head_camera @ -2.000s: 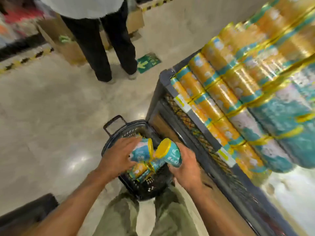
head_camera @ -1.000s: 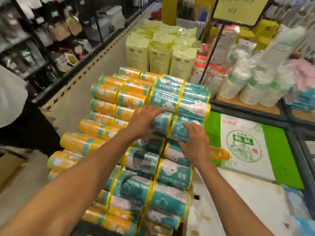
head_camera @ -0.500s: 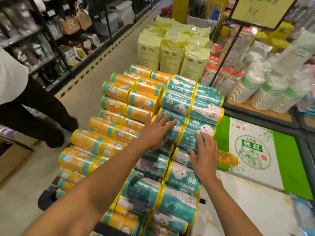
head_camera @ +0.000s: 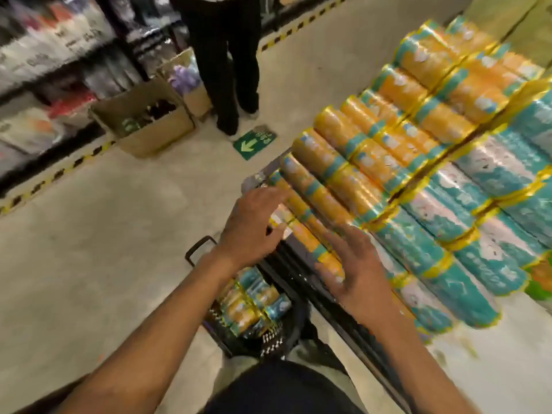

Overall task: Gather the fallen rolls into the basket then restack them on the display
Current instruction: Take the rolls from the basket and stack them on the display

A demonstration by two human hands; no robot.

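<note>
A black basket (head_camera: 236, 339) stands on the floor beside the display, holding several orange and teal rolls (head_camera: 254, 303). The display (head_camera: 418, 180) on the right is stacked with orange rolls to the left and teal rolls to the right. My left hand (head_camera: 254, 225) hovers open with fingers spread, above the basket and in front of the display's near corner. My right hand (head_camera: 355, 267) is open too, palm down, in front of the lower edge of the stack. Neither hand holds a roll. The view is blurred by motion.
A person in black trousers (head_camera: 227, 61) stands on the aisle behind, next to open cardboard boxes (head_camera: 146, 121). A green arrow sticker (head_camera: 254, 141) lies on the floor. Shelves (head_camera: 44, 70) run along the far left behind a yellow-black floor stripe.
The view has swung down from the top of the stack to the floor. Both hands have left the teal rolls they pressed and now hang empty above the basket.
</note>
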